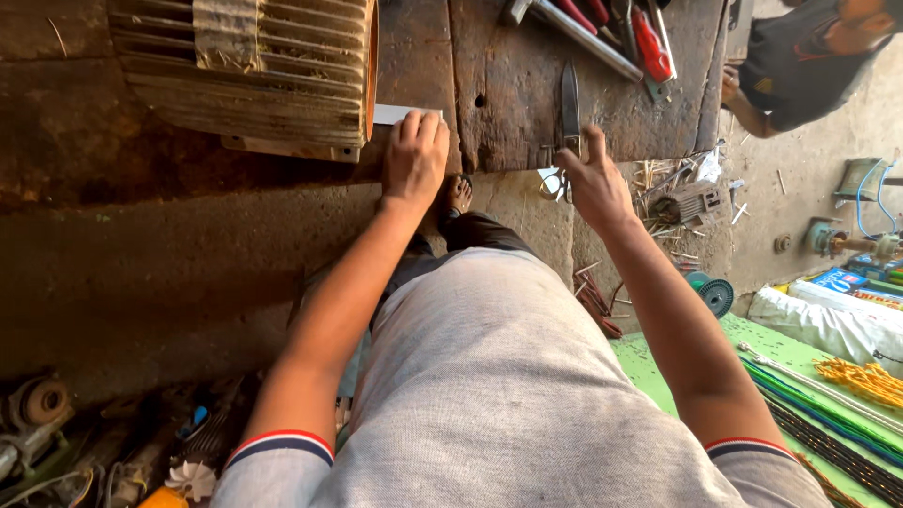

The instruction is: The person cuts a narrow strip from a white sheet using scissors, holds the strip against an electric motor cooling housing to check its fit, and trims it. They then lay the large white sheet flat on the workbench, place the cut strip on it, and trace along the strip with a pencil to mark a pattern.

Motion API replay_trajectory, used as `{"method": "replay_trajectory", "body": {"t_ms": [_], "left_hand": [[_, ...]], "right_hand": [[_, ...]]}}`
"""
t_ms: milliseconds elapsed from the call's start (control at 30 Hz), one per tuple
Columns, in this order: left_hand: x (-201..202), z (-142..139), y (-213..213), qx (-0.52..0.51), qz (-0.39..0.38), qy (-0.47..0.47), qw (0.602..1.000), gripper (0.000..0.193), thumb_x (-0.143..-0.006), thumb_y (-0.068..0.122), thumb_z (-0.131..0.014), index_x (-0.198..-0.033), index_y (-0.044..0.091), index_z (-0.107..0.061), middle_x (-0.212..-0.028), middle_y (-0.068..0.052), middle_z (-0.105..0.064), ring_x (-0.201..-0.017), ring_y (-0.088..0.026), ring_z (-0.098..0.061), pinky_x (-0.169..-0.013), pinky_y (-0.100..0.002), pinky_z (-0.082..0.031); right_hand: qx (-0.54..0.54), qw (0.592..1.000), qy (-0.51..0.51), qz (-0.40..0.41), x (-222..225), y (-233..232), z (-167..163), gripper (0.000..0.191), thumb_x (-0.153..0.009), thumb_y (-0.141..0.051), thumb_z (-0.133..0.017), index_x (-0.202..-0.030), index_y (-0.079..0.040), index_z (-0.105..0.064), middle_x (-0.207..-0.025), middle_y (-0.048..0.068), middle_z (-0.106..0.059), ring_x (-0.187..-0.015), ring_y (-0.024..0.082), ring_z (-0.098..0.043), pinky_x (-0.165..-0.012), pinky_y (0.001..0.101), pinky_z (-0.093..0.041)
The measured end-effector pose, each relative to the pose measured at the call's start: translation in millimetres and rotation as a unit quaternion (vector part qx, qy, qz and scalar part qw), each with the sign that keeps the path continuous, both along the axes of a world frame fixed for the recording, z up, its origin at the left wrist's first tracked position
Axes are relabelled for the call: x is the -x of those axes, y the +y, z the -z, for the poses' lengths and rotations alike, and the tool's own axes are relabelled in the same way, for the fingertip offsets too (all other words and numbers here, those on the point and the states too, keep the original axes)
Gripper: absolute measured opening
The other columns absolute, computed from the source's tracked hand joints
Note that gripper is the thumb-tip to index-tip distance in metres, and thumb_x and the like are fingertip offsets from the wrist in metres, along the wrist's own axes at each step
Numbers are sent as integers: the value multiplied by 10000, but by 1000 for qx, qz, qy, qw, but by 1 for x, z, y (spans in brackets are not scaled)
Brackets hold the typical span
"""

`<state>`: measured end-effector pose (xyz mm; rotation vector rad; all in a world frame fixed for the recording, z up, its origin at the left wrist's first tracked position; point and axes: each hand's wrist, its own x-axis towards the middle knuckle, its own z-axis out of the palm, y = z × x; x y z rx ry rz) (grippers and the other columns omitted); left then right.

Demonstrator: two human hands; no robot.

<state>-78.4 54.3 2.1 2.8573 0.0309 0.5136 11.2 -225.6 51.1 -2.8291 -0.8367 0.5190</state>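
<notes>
My left hand (414, 155) lies flat, fingers together, pressing a white paper strip (388, 114) onto the dark wooden bench (513, 94), right beside a finned electric motor housing (254, 71). My right hand (591, 179) grips the handles of a pair of metal scissors (568, 118). The blades point away from me over the bench, and they look closed. The scissors sit to the right of the paper strip, apart from it.
Screwdrivers with red handles and metal tools (611, 28) lie at the bench's far end. Another person (800, 56) crouches at the upper right. A green mat with coloured wire bundles (847, 386) is at the right; motor parts (85, 442) lie lower left.
</notes>
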Motion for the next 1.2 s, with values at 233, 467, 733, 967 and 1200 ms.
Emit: {"method": "replay_trajectory", "body": {"t_ms": [233, 467, 733, 967, 1200], "left_hand": [[18, -2, -13, -8, -56, 63, 996, 425, -971, 102, -591, -1393, 56, -615, -1359, -142, -542, -1307, -346, -499, -1117, -448, -458], [12, -19, -18, 7, -75, 101, 992, 403, -941, 135, -585, -1342, 92, -588, -1352, -130, -526, -1322, -354, -486, -1066, -472, -465], [11, -34, -18, -10, -78, 136, 988, 352, -974, 152, -567, -1303, 36, -615, -1412, -149, -514, -1377, -351, -467, -1098, -456, -466], [10, -39, -16, 9, -74, 103, 992, 448, -924, 141, -587, -1361, 51, -630, -1416, -164, -485, -1344, -387, -455, -1058, -489, -471], [15, -36, -16, -6, -59, 141, 988, 349, -927, 139, -588, -1267, 76, -635, -1508, -181, -491, -1411, -392, -449, -1142, -480, -430]], "right_hand": [[-224, 970, -56, -74, -8, 62, -21, 246, -989, -181, -684, -1148, -10, -605, -1045, 97, -740, -1039, 306, -732, -1074, 593, -461], [-186, 982, -14, -33, -9, 146, 0, 211, -1010, -214, -701, -1139, -70, -618, -1040, 167, -713, -895, 375, -705, -748, 484, -570], [-139, 956, -192, -174, -5, 157, 2, 271, -910, -133, -651, -1164, -46, -616, -970, 124, -674, -902, 350, -710, -771, 470, -577], [-119, 989, -6, -84, -26, 167, -13, 281, -1054, -258, -624, -1152, 5, -617, -1006, 185, -692, -817, 370, -706, -701, 475, -577], [-96, 987, -34, -125, -20, 163, -7, 313, -1031, -248, -653, -1181, 23, -605, -1015, 179, -694, -892, 372, -692, -748, 479, -562]]}}
